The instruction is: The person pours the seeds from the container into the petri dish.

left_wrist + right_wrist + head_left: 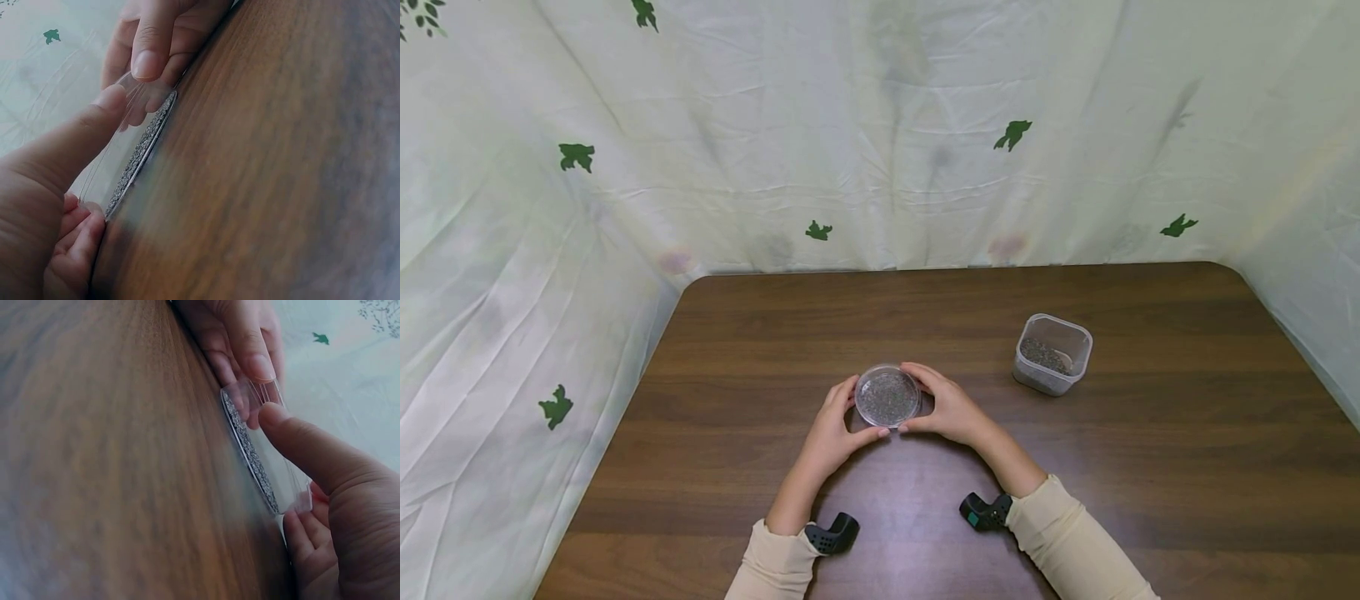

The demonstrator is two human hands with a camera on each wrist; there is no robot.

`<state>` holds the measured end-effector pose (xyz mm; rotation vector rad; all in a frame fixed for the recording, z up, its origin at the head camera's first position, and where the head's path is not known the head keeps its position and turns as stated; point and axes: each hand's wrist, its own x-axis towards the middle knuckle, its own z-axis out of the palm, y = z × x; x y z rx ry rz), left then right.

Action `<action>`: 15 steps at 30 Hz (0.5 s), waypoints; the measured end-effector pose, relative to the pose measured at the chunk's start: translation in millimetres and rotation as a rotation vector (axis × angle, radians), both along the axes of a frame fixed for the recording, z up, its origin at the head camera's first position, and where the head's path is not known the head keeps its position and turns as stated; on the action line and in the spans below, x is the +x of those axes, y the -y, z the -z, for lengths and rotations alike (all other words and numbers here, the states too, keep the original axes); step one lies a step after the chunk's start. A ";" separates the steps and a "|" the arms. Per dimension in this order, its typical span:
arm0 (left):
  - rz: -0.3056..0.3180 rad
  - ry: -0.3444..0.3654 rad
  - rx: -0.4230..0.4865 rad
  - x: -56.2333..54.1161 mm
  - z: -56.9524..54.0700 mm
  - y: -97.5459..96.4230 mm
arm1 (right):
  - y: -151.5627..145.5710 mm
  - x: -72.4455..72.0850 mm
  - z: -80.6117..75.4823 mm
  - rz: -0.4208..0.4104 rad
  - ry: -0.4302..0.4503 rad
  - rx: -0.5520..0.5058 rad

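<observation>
A round clear plastic container stands on the wooden table between both hands, with a layer of grey granules across its bottom. My left hand grips its left side, the thumb at the near edge and the fingers round behind. On the opposite side my right hand holds it in the same way, the two thumb tips close together. From the left wrist view, the granules show as a thin band low against the table. Lines near the upper edge of the clear wall look like a lid's rim; whether it is seated cannot be told.
To the right and farther back, a square clear plastic tub without a cover holds more grey granules, heaped to one side. White cloth with green leaf shapes hangs behind the table's back edge and along both sides.
</observation>
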<state>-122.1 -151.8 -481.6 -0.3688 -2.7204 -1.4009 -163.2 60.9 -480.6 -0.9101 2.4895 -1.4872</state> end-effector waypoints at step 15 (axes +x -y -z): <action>0.005 -0.015 -0.015 0.3 -1.0 0.4 | 1.5 1.2 -1.0 0.008 -0.043 0.079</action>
